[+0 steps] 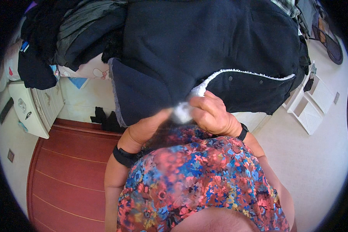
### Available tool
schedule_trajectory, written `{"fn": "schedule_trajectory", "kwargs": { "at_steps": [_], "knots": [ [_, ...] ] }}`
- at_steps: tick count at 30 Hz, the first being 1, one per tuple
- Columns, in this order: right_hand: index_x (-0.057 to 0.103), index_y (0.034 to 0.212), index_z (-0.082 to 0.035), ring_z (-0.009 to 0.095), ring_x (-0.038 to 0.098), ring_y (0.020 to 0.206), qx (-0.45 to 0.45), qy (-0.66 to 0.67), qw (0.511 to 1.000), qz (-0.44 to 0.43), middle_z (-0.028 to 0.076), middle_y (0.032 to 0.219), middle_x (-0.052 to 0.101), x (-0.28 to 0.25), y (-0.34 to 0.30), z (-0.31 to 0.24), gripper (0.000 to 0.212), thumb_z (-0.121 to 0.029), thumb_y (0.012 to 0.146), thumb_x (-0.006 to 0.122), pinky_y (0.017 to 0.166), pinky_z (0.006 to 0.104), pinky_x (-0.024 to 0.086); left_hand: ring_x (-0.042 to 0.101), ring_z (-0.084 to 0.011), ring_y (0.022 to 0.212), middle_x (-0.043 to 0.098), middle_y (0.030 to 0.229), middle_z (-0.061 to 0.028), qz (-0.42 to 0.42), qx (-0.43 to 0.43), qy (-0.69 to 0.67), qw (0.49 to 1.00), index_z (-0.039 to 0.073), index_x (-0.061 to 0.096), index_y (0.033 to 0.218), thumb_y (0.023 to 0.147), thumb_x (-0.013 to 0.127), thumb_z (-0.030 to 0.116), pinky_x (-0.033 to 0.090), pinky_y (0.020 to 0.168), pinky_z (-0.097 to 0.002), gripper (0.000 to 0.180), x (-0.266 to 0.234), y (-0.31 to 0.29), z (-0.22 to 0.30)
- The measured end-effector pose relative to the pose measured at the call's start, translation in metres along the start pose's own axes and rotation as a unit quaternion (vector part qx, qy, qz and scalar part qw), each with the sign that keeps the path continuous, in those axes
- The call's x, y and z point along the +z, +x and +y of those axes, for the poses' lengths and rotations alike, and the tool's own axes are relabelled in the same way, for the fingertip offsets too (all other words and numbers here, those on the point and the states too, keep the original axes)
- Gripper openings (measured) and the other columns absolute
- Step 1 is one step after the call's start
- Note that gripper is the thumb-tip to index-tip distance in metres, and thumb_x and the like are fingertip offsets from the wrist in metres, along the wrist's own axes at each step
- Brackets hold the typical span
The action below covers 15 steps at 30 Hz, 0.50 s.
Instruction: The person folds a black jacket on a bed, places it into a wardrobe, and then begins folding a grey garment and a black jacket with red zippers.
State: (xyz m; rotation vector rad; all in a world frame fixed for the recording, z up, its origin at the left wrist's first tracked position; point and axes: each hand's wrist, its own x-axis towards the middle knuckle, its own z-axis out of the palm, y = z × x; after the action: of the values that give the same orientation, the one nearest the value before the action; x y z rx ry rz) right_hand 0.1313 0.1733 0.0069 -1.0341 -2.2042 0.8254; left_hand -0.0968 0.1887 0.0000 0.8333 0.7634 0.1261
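Note:
A dark navy garment, which looks like a coat with white fleece lining (183,112), lies spread in front of me. Its dark cloth (205,34) fills the upper middle, and a white fleece edge curves across the right side above two small round snaps (246,80). My right hand (212,114) is closed, its fingers pinching the fleece-lined edge near my body. Facing it, my left hand (147,125) is closed on the same edge, somewhat blurred, its fingertips partly hidden. A flap with a greyish fuzzy border (137,92) hangs beside my left hand.
More dark clothes (81,34) are heaped at the far left. A cream cabinet (31,108) stands on the left by a red floor panel (69,174). White plastic baskets (307,114) stand on the right, and mesh slippers (330,46) show at the far right.

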Motion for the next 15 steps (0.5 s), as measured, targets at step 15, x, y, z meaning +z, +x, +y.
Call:
{"fn": "schedule_trajectory", "kwargs": {
  "at_steps": [15],
  "knots": [
    [0.058,0.083,-0.003,0.023,0.053,0.063,0.014,0.037,0.999,0.037,0.01,0.082,0.055,0.005,-0.001,0.003,0.025,-0.009,0.059,0.061,0.054,0.034,0.042,0.054,-0.0205,0.105,0.057,0.115,-0.013,0.102,-0.039,-0.059,0.992,-0.001,0.055,0.115,0.089,0.052,0.014,0.041,0.092,-0.0287,0.031,0.005,0.003,-0.006]
  ]
}}
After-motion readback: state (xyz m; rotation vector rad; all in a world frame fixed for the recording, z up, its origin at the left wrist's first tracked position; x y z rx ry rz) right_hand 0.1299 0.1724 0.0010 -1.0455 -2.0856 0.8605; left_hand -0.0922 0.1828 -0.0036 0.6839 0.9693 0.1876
